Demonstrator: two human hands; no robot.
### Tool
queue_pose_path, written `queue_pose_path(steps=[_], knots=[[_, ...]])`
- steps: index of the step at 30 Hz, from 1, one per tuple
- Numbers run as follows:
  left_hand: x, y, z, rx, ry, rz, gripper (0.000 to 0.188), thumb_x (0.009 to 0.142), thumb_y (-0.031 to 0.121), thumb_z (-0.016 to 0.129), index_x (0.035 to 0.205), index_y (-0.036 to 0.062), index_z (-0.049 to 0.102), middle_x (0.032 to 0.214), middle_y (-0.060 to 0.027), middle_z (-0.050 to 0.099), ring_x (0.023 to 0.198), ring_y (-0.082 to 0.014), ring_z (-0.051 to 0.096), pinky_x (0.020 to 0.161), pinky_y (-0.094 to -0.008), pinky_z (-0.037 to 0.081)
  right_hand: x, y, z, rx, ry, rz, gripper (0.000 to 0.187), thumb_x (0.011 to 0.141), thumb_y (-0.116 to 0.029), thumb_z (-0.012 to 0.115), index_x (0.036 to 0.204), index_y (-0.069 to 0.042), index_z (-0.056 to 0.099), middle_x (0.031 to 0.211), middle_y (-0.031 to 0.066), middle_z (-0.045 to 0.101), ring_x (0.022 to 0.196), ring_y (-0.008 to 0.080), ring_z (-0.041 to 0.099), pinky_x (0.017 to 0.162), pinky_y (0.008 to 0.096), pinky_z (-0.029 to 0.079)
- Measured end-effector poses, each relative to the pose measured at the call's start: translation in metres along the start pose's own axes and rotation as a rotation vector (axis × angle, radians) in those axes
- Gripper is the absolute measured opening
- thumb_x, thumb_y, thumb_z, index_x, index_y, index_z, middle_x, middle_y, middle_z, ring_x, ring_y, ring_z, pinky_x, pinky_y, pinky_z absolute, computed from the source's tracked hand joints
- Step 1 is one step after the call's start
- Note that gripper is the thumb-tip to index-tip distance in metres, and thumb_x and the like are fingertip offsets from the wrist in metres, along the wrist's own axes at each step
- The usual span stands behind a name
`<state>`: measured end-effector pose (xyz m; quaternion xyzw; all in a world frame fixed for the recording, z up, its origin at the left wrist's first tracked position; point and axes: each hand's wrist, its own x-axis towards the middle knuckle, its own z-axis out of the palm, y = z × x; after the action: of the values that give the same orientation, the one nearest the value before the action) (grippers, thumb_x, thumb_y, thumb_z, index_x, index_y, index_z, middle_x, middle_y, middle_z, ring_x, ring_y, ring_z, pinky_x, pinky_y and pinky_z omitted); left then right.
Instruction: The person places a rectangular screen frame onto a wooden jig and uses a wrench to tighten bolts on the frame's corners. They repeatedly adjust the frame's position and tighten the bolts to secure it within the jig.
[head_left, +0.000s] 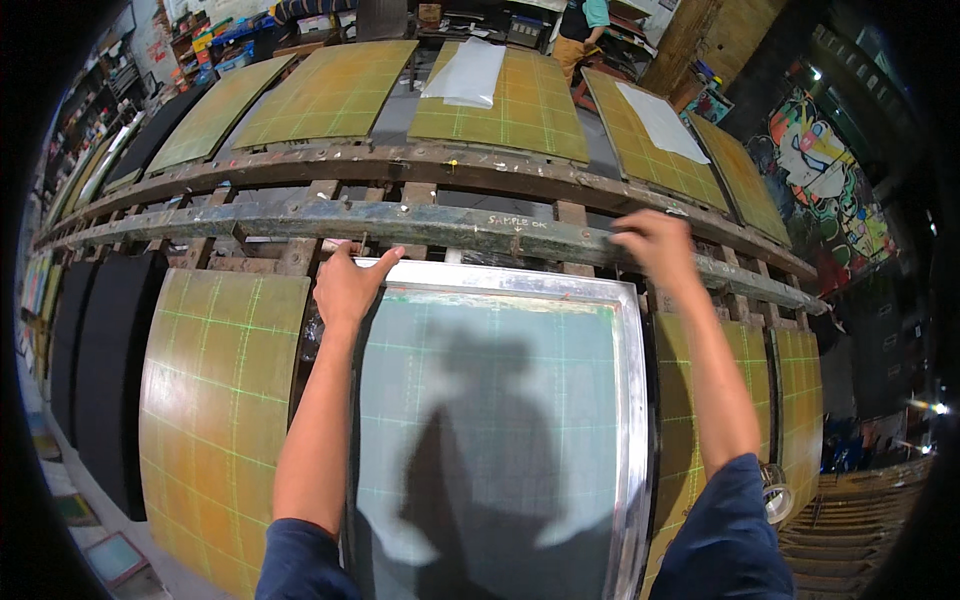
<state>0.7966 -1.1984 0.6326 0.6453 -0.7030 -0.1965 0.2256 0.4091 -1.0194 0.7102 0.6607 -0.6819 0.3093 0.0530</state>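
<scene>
A silk-screen printing frame (632,400) with a silver metal edge and grey-green mesh lies on the near row of boards, its far edge against the long wooden rail (480,232). My left hand (345,285) grips the frame's far left corner, its thumb stretched along the far edge and its fingertips by the rail. My right hand (660,252) is above the rail near the frame's far right corner, apart from the frame. Motion smears its bent fingers, so I cannot tell whether they hold anything. A dark shadow falls across the mesh.
Yellow-green boards with grid lines (220,400) flank the frame, and more stand beyond a second rail (450,168). White sheets (466,75) lie on two far boards. Black panels (120,380) are at left. A tape roll (776,495) is by my right elbow. Another person (580,35) stands at the back.
</scene>
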Motion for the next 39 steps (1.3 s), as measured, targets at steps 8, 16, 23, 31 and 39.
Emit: queue_pose_path(steps=[8,16,23,31,39], knots=[[0.004,0.004,0.003,-0.042,-0.007,0.026,0.091,0.07,0.072,0.077,0.123,-0.002,0.068,0.116,-0.022,0.072,0.111,-0.0366,0.069,0.095,-0.0445,0.052,0.025,-0.058,0.037,-0.334,-0.252,-0.102,0.016,0.08,-0.006,0.07,0.095,-0.004,0.075,0.1,0.0169,0.074,0.092,0.0342,0.072,0.081,0.0438,0.058],[0.0,0.008,0.001,-0.02,-0.029,0.011,0.094,0.071,0.072,0.076,0.127,-0.0021,0.066,0.117,-0.0222,0.072,0.11,-0.0369,0.069,0.095,-0.0454,0.053,-0.043,0.027,-0.072,0.393,0.129,0.509,0.022,0.091,-0.001,0.072,0.111,0.006,0.068,0.093,0.0079,0.071,0.086,0.0147,0.069,0.078,0.0271,0.057],[0.0,0.009,-0.002,-0.027,-0.037,0.003,0.092,0.07,0.072,0.076,0.124,-0.0016,0.067,0.117,-0.0221,0.072,0.112,-0.0361,0.069,0.096,-0.0452,0.052,-0.064,0.086,-0.039,0.549,0.131,0.545,0.016,0.093,-0.002,0.071,0.107,0.003,0.067,0.094,0.0066,0.071,0.083,0.0133,0.069,0.074,0.0271,0.058],[-0.004,0.015,-0.003,-0.037,-0.02,0.012,0.088,0.071,0.071,0.077,0.12,-0.0014,0.069,0.114,-0.0216,0.073,0.108,-0.0366,0.07,0.093,-0.0451,0.053,-0.085,0.118,-0.022,0.693,0.211,0.705,0.024,0.093,-0.006,0.073,0.114,0.002,0.065,0.096,0.0083,0.073,0.085,0.0159,0.071,0.071,0.0261,0.056],[-0.004,0.003,-0.005,-0.042,0.016,0.012,0.087,0.071,0.069,0.077,0.119,-0.0027,0.069,0.112,-0.0219,0.073,0.107,-0.0374,0.07,0.093,-0.0451,0.053,-0.015,-0.006,0.011,-0.126,-0.024,-0.031,0.016,0.082,-0.007,0.072,0.098,-0.006,0.075,0.094,0.0179,0.074,0.087,0.0312,0.073,0.074,0.0421,0.058]])
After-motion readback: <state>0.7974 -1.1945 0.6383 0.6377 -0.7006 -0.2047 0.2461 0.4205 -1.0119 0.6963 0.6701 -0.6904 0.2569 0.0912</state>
